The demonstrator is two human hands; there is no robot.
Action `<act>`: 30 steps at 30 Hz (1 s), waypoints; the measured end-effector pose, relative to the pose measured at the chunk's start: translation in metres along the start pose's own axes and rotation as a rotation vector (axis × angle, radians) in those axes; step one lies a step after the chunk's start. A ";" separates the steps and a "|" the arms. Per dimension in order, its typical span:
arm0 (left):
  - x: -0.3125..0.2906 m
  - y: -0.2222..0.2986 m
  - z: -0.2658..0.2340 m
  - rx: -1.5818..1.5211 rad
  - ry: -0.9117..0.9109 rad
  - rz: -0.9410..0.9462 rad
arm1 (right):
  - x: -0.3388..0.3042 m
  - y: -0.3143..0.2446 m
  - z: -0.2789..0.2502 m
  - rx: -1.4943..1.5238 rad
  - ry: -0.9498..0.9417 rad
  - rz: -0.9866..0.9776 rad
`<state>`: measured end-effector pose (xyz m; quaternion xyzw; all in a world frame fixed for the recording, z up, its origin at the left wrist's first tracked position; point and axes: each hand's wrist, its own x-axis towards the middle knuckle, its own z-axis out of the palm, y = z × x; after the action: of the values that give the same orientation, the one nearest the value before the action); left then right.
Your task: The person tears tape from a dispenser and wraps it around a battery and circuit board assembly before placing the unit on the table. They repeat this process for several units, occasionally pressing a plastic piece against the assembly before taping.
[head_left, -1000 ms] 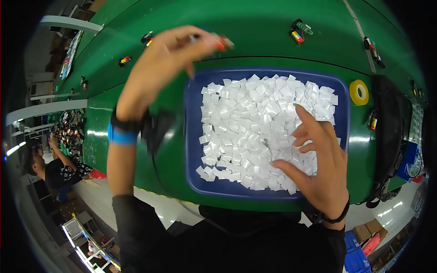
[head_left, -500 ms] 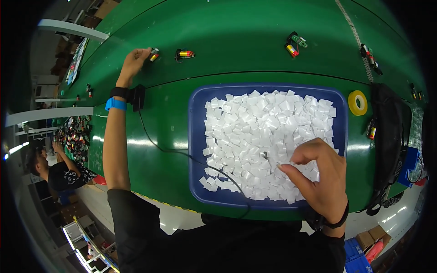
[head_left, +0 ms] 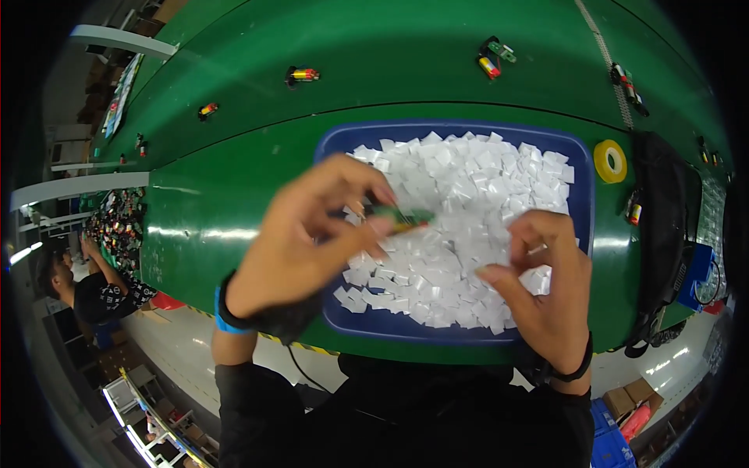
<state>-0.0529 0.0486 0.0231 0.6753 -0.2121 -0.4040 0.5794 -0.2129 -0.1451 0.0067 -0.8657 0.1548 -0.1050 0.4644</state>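
While your left hand pinches a small green component between thumb and fingertips, it holds the piece raised over the blue tray, apparently so the part stays clear of the loose stock beneath for handling. Your right hand sits just beside it, to the right, fingers curled with thumb and forefinger drawn together over the white squares; whether it grips one of them cannot be told. One tray is present, directly under both hands, filled with white squares too many to count. Beyond your hands, on the green belt, four small components lie well apart from one another, spaced as on a moving line. One yellow tape roll rests past your right hand, just beside the tray's far corner.
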 end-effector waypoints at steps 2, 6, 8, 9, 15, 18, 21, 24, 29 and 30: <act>-0.010 -0.002 0.027 0.030 -0.005 0.006 | 0.005 -0.006 0.003 0.232 0.026 -0.109; -0.014 -0.009 0.036 0.233 -0.080 0.203 | 0.001 0.007 0.004 0.161 -0.041 -0.313; -0.013 -0.014 0.037 0.318 -0.112 0.297 | -0.003 0.005 0.002 0.185 -0.052 -0.244; -0.012 -0.017 0.038 0.404 -0.078 0.414 | -0.004 0.004 0.002 0.217 -0.065 -0.180; -0.011 -0.020 0.042 0.579 0.036 0.624 | 0.000 0.003 -0.001 0.266 -0.151 -0.026; -0.009 -0.023 0.033 0.674 -0.017 0.769 | 0.002 0.003 -0.004 0.380 -0.243 0.067; -0.012 -0.023 0.032 0.710 -0.036 0.816 | 0.002 0.002 -0.005 0.448 -0.256 0.113; -0.014 -0.022 0.035 0.684 -0.030 0.774 | 0.003 0.001 -0.006 0.507 -0.274 0.175; -0.008 -0.029 0.035 0.864 0.045 1.023 | 0.005 -0.001 -0.006 0.598 -0.308 0.285; -0.007 -0.029 0.035 0.910 0.056 1.076 | 0.005 -0.002 -0.006 0.616 -0.313 0.301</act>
<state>-0.0901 0.0398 -0.0028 0.6622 -0.6493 0.0849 0.3642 -0.2098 -0.1506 0.0115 -0.6587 0.1685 0.0562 0.7311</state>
